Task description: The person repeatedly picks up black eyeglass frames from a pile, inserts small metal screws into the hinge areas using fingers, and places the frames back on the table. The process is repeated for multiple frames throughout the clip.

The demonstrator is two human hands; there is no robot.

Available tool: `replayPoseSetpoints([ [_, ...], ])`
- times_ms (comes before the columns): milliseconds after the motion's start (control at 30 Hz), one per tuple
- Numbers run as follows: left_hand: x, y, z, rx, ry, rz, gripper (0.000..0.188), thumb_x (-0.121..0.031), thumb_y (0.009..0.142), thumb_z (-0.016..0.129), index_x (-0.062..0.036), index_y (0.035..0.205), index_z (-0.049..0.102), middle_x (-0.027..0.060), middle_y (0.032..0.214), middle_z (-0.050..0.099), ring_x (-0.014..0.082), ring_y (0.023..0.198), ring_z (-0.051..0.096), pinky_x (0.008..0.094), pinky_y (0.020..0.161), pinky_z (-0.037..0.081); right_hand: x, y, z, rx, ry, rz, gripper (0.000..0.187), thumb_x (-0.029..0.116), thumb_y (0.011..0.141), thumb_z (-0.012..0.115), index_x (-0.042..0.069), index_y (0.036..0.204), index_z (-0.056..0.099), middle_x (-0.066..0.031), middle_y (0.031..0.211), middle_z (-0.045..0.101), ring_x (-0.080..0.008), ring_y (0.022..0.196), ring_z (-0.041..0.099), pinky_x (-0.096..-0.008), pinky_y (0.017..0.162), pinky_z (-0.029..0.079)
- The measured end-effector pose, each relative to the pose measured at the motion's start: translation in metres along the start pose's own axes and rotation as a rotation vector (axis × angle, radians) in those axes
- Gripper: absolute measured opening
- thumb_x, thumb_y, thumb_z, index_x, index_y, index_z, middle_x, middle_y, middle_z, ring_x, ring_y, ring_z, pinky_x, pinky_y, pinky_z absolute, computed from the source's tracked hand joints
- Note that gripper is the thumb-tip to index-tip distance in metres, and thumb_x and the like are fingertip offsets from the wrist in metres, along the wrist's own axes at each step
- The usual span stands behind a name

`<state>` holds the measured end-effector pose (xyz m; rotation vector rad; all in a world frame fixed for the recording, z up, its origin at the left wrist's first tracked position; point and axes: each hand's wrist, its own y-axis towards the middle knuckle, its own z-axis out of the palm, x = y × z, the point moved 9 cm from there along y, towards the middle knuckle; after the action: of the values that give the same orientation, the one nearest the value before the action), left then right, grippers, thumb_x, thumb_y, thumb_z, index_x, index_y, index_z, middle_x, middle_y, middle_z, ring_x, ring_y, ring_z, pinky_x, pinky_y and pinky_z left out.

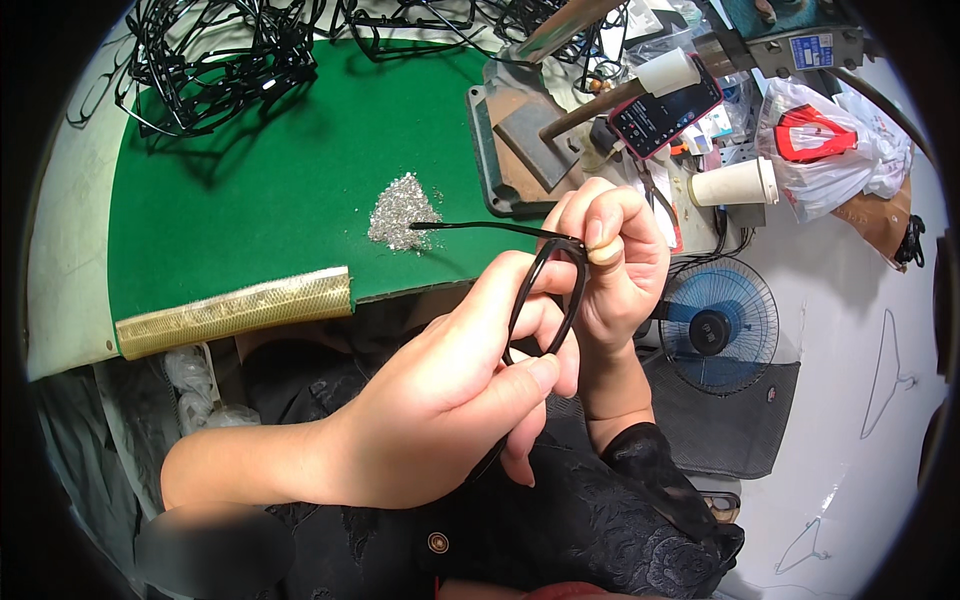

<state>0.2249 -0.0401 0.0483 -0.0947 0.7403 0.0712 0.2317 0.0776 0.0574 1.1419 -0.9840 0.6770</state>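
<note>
Black eyeglass frame (545,300) clamped in left hand (440,410) and right hand (610,265), silver screw pile (398,212) beyond, green mat (280,190) beneath.

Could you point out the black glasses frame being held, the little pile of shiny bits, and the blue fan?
black glasses frame (578,285): head view, right rim edge.
pile of shiny bits (396,212): head view, pile's middle.
blue fan (716,326): head view, centre hub.
</note>
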Motion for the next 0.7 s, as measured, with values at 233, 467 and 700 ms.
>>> replayPoseSetpoints([
  [233, -0.0009, -0.0001, -0.0013, 0.005, -0.014, 0.022, 0.047, -0.003, 0.094, 0.041, 0.0042, 0.136, 0.020, 0.0149, 0.097, 0.049, 0.0143, 0.063, 0.057, 0.0262, 0.055, 0.053, 0.0021, 0.0026, -0.0006, 0.022, -0.015, 0.007, 0.027, 0.025, 0.090, 0.065, 0.002, 0.086, 0.052, -0.0060, 0.081, 0.053, -0.0122, 0.073, 0.050, -0.0234, 0.070, 0.043],
  [467, 0.0017, -0.0021, -0.0034, -0.032, 0.166, 0.008, 0.047, -0.001, 0.094, 0.039, 0.0034, 0.137, 0.019, 0.0140, 0.097, 0.048, 0.0127, 0.062, 0.054, 0.0255, 0.054, 0.052, -0.0005, -0.0001, 0.0013, 0.007, 0.000, 0.007, 0.025, 0.022, 0.091, 0.064, 0.001, 0.089, 0.051, -0.0076, 0.083, 0.054, -0.0128, 0.074, 0.052, -0.0239, 0.070, 0.044],
  [700, 0.0001, -0.0019, -0.0025, -0.010, 0.065, 0.003, 0.048, -0.002, 0.094, 0.040, 0.0028, 0.137, 0.019, 0.0141, 0.096, 0.049, 0.0131, 0.062, 0.055, 0.0259, 0.054, 0.053, 0.0033, 0.0009, 0.0035, -0.021, -0.063, -0.043, 0.026, 0.024, 0.092, 0.062, 0.002, 0.088, 0.049, -0.0066, 0.078, 0.051, -0.0133, 0.070, 0.051, -0.0237, 0.065, 0.043],
])
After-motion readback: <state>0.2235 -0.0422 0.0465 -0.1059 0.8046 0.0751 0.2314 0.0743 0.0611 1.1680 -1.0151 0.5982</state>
